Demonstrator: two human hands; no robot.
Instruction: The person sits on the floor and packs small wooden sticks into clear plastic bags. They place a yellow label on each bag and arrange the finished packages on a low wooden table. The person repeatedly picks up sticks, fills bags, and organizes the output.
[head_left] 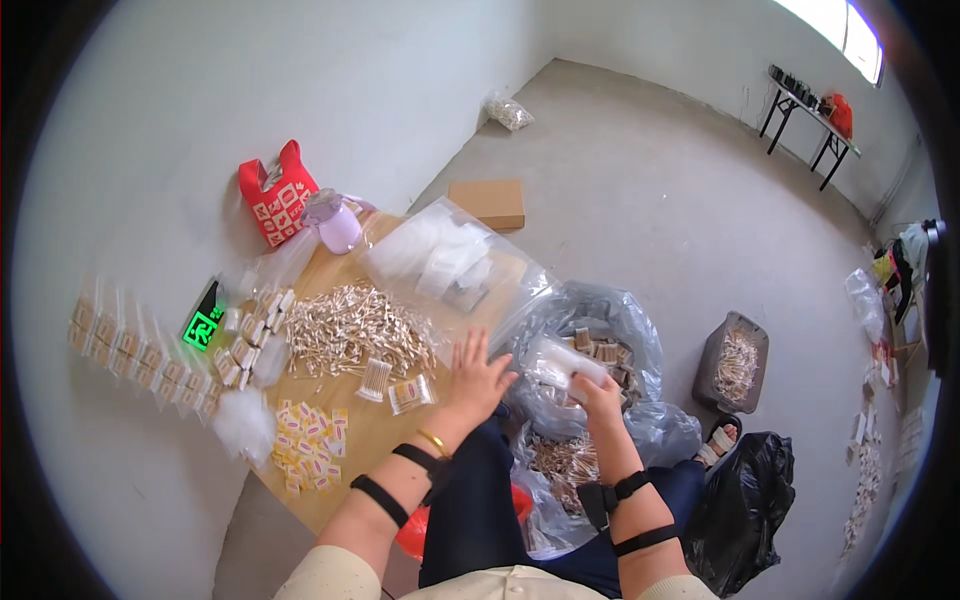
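Note:
My left hand [480,378] hovers over the table's right edge with its fingers spread and nothing in them. In my right hand [601,396] is a stack of clear plastic bags [560,366], gripped between thumb and fingers above an opened grey plastic sack [642,325]. Small packs of cotton swabs [607,352] lie inside that sack. On the wooden table [320,503], left of my left hand, loose cotton swabs [355,325] form a wide heap. A bundle of swabs [373,380] and a filled swab packet [410,395] rest at its near side.
Yellow-and-white labels [308,445] and a large clear bag [430,248] cover parts of the table. A lilac jug [338,228] and red bag [278,200] stand behind. A grey bin of swabs [736,365] and black sack [745,510] are on the right.

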